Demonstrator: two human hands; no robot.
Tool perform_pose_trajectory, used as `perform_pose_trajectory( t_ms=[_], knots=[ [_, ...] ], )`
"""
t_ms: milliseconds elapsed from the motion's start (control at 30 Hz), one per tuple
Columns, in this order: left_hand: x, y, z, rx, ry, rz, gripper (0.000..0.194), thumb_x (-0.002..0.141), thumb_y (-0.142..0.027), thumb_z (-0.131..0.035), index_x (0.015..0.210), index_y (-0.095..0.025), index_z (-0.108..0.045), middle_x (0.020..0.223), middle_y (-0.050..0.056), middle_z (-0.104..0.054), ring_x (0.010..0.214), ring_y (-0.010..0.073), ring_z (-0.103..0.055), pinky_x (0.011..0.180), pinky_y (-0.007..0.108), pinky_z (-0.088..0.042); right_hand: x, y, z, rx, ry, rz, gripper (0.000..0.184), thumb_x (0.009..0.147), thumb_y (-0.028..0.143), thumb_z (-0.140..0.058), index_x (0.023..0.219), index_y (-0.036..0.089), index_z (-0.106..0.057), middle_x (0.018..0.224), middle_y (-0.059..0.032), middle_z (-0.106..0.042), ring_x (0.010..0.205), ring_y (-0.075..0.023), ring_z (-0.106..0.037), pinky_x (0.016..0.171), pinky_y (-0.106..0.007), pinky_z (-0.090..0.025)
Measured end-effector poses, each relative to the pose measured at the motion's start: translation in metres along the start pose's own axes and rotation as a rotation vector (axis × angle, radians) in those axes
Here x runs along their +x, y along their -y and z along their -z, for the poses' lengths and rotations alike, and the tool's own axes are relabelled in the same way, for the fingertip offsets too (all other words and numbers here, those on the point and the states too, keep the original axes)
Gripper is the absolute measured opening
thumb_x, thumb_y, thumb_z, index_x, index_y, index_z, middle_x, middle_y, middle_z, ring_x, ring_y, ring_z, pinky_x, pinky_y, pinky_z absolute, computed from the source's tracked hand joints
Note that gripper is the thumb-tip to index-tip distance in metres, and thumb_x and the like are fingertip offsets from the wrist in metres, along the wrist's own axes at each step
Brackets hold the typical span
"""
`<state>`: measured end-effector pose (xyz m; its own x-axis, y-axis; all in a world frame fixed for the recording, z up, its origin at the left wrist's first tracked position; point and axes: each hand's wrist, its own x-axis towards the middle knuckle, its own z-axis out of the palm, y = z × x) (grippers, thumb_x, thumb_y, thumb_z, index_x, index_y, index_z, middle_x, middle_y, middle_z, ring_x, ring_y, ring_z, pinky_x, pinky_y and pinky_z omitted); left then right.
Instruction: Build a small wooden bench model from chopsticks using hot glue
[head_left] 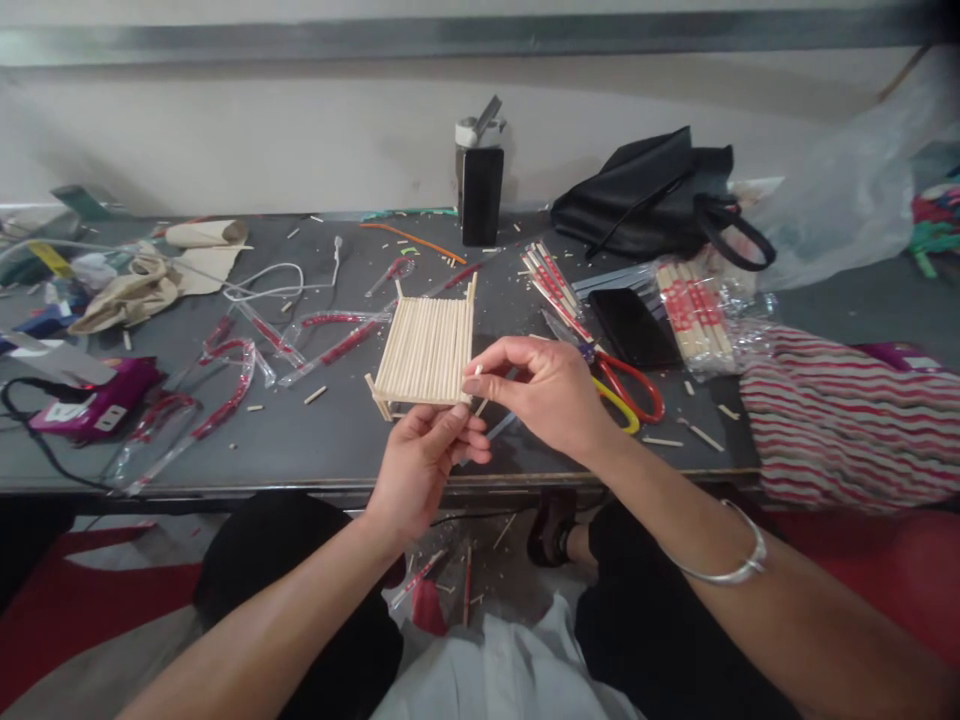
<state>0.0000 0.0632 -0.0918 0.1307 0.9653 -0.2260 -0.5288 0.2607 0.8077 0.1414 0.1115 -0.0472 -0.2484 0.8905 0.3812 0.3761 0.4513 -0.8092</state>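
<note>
A small table-like frame of pale wooden sticks (427,345), laid side by side as a flat top, stands tilted a little near the bench's front edge. Short stick ends rise above its corners. My left hand (431,450) is closed on its near right corner, thumb on top and fingers beneath. Just above that same corner, my right hand (544,390) pinches a short stick piece (478,371) between thumb and forefinger. Part of the corner is hidden by my fingers. Scissors with red and yellow handles (634,388) lie partly behind my right hand.
Chopsticks in red-printed wrappers (694,315), a black phone (634,325) and a black bag (660,195) lie to the right. Another phone (482,195) leans upright on a bottle. Torn plastic sleeves (232,380), a white cable and a purple box (97,400) lie left. Stick scraps are scattered about.
</note>
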Motion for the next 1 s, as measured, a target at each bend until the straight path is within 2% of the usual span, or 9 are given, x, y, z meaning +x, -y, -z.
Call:
perform_pose_trajectory(
  t_ms=[367, 767, 1000],
  knots=[
    [-0.0011, -0.0005, -0.0011, -0.004, -0.003, 0.001, 0.012, 0.081, -0.021, -0.069, 0.082, -0.01, -0.064, 0.075, 0.004, -0.069, 0.061, 0.0108, -0.064, 0.06, 0.023, -0.054, -0.0005, 0.0015, -0.0016, -0.039, 0.044, -0.06, 0.006, 0.076, 0.025, -0.073, 0.073, 0.02, -0.072, 0.07, 0.0024, -0.072, 0.056, -0.0094, -0.057, 0.051, -0.022, -0.041],
    [-0.0015, -0.0008, -0.0018, -0.023, -0.015, 0.009, 0.014, 0.08, -0.021, -0.069, 0.085, -0.01, -0.063, 0.075, 0.004, -0.068, 0.061, 0.0109, -0.064, 0.059, 0.023, -0.054, 0.0007, 0.0033, -0.0028, 0.0, 0.075, -0.089, 0.004, 0.076, 0.019, -0.073, 0.073, 0.019, -0.07, 0.07, 0.0028, -0.072, 0.062, -0.0102, -0.061, 0.055, -0.02, -0.043],
    [-0.0031, -0.0013, -0.0024, -0.02, -0.031, 0.01, 0.017, 0.079, -0.023, -0.071, 0.083, -0.01, -0.061, 0.075, 0.005, -0.068, 0.06, 0.0112, -0.063, 0.058, 0.024, -0.054, 0.0013, 0.004, -0.0037, -0.018, 0.093, -0.092, 0.005, 0.077, 0.021, -0.071, 0.073, 0.02, -0.07, 0.069, 0.0026, -0.071, 0.056, -0.0095, -0.058, 0.051, -0.021, -0.042]
  ],
)
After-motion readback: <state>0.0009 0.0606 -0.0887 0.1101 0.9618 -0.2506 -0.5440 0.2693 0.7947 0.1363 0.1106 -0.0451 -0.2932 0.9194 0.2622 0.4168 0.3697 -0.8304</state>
